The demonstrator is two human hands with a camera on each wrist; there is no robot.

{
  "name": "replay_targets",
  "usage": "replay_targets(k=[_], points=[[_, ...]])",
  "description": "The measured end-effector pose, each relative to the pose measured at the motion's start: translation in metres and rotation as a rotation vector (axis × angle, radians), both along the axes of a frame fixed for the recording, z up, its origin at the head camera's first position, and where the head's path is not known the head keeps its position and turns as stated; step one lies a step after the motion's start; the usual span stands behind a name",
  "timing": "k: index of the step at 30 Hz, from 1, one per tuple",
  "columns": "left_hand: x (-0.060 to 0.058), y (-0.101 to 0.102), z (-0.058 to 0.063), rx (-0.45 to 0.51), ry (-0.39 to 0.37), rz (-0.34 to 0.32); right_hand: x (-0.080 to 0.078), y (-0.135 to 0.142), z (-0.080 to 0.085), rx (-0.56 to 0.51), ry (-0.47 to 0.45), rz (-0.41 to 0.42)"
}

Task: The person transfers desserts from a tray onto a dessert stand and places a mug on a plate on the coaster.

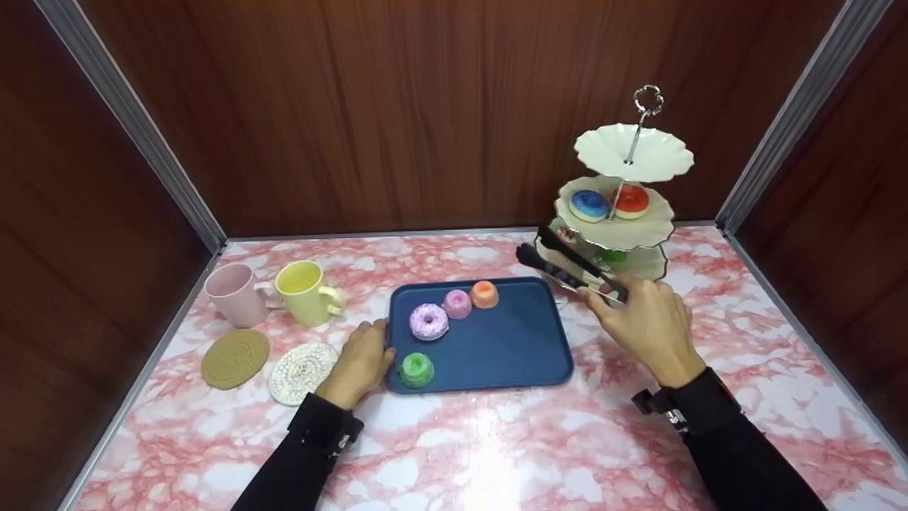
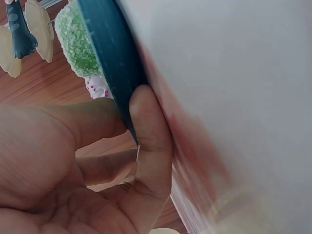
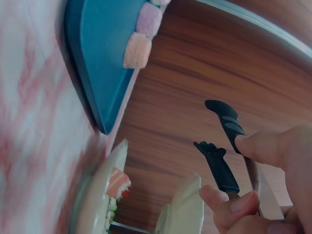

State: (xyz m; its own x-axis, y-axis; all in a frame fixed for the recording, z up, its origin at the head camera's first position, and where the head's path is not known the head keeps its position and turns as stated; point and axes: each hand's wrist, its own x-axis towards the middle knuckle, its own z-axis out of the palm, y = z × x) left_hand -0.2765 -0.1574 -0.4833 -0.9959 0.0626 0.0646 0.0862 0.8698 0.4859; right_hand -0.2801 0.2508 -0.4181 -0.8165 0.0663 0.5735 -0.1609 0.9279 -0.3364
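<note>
My left hand (image 1: 364, 358) pinches the left edge of a blue tray (image 1: 496, 348), thumb and fingers on either side of the rim in the left wrist view. On the tray sit a green cake (image 1: 416, 370), a purple-iced donut (image 1: 428, 322), a pink cake (image 1: 457, 304) and an orange cake (image 1: 484, 294). My right hand (image 1: 649, 323) grips black-tipped tongs (image 1: 567, 262), their tips apart with nothing between them. In the head view the tongs overlap the bottom tier of a three-tier stand (image 1: 633, 152). A blue donut (image 1: 589, 205) and a red donut (image 1: 630, 202) lie on its middle tier.
At the left stand a pink mug (image 1: 235, 297) and a yellow mug (image 1: 303, 292). In front of them lie a tan coaster (image 1: 235, 358) and a speckled white coaster (image 1: 301, 372). Cake pieces (image 3: 118, 182) sit on the stand's bottom tier. Wooden panels (image 1: 425, 113) enclose the table.
</note>
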Motion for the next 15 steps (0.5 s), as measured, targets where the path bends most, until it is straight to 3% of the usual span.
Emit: replay_targets(k=[15], points=[[0.001, 0.000, 0.001, -0.017, -0.010, 0.000, 0.003, -0.024, -0.022, 0.113, -0.052, 0.064]])
